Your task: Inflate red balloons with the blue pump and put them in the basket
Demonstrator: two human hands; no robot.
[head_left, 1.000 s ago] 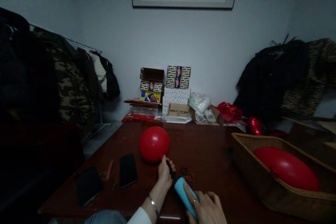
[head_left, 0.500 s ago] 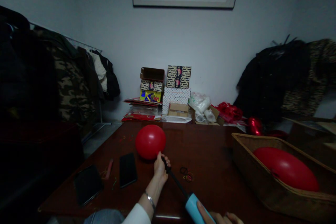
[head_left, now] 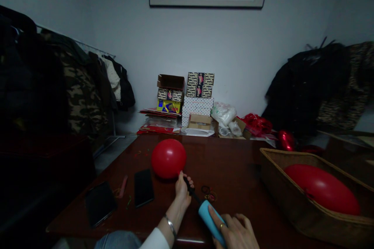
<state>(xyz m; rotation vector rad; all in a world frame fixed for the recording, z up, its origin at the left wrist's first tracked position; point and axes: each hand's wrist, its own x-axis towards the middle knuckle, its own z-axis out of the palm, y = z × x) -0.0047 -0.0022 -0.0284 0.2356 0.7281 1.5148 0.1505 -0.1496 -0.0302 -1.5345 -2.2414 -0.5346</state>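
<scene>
A round red balloon point(head_left: 168, 158) is just beyond my left hand point(head_left: 183, 190). That hand is closed around the balloon's neck and the black nozzle end of a hand pump; the joint between them is hidden by the fingers. Wrapped around the pump's light blue barrel point(head_left: 210, 220) is my right hand point(head_left: 235, 230), at the table's near edge. A short length of black rod shows between the barrel and my left hand. Several rubber bands point(head_left: 209, 194) lie on the table just right of the pump.
Two dark phone-like slabs, one point(head_left: 101, 203) beside the other point(head_left: 143, 188), and a deflated-looking red strip point(head_left: 124, 186) lie on the brown table point(head_left: 233, 171) at left. A wicker basket point(head_left: 315, 214) with a large red balloon point(head_left: 323, 188) stands at right. Boxes point(head_left: 197, 111) are stacked behind.
The blue barrel slid back towards me, baring the black rod, then moved forward again with my right hand. My left hand and the balloon shifted slightly left, then back right.
</scene>
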